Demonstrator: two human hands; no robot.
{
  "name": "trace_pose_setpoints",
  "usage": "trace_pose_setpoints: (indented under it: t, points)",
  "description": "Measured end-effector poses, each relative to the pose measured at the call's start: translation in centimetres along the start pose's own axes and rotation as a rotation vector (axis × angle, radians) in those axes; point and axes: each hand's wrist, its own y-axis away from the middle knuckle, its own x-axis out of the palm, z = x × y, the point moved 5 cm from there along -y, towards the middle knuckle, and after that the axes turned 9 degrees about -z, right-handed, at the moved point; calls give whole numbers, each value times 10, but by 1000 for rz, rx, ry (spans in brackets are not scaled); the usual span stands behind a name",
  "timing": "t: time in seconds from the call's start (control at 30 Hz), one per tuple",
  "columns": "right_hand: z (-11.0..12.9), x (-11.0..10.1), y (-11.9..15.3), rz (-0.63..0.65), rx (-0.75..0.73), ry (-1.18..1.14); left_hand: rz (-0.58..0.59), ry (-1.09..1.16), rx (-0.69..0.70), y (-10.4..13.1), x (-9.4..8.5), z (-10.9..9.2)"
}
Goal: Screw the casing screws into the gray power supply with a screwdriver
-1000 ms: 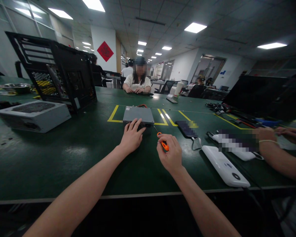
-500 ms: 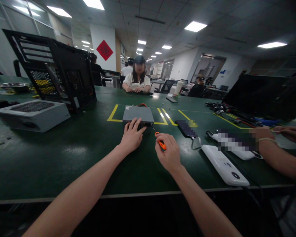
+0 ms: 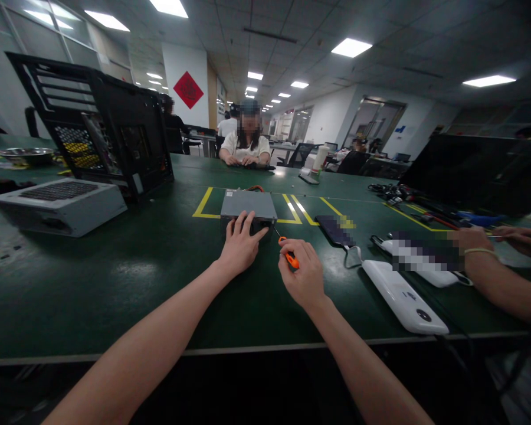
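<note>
A grey metal power supply box (image 3: 248, 203) lies on the green table (image 3: 159, 295), with reddish wires at its back. My left hand (image 3: 241, 245) rests on the box's front side and top edge, its fingers spread and wrapped round nothing. In my right hand (image 3: 301, 270) is a screwdriver (image 3: 291, 260) with an orange handle, held in closed fingers. The shaft points up and left to the box's front right corner. Where the tip meets the box is too small to make out.
On the left stand a black computer case (image 3: 110, 130) and a second power supply (image 3: 57, 206). At right lie a phone (image 3: 335, 230), a white power bank (image 3: 402, 295) and another person's hands (image 3: 473, 245). Someone sits across the table.
My left hand has shifted very slightly to the right on the box, its thumb reaching nearer the right corner. My right hand and the screwdriver look almost unchanged.
</note>
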Motion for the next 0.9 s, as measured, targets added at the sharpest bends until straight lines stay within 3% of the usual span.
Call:
trace_pose_setpoints:
  t: [0.63, 0.9]
  points:
    - [1, -4, 1, -82, 5, -2, -44, -47, -30, -2, 8, -5]
    - [7, 1, 2, 9, -45, -64, -6, -1, -9, -1, 2, -2]
